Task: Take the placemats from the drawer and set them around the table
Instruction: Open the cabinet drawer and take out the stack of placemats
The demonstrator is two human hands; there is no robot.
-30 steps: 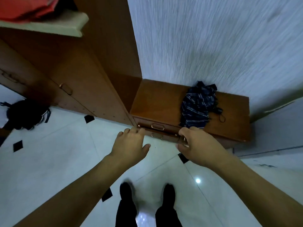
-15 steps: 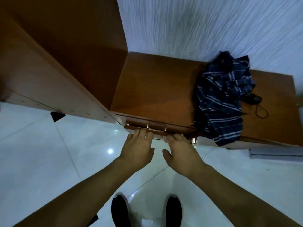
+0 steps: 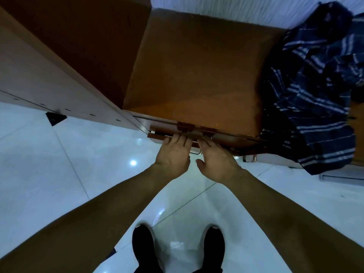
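hands side by side, left hand [image 3: 173, 154] and right hand [image 3: 216, 160] hooked fingers over the drawer [image 3: 226, 139] front; an even, straight pull looked best.

There is one view only, from a wide-angle camera worn on the person's head. It looks steeply down and a little forward, so the shoes [image 3: 144, 251] sit at the bottom edge and the white wall [image 3: 226, 6] only skims the top. The low wooden cabinet [image 3: 197, 71] fills the upper half, seen nearly from above and close. Both forearms run up from the lower corners (straight lines bow near the edges) to the drawer [image 3: 226, 139] front at mid-frame.
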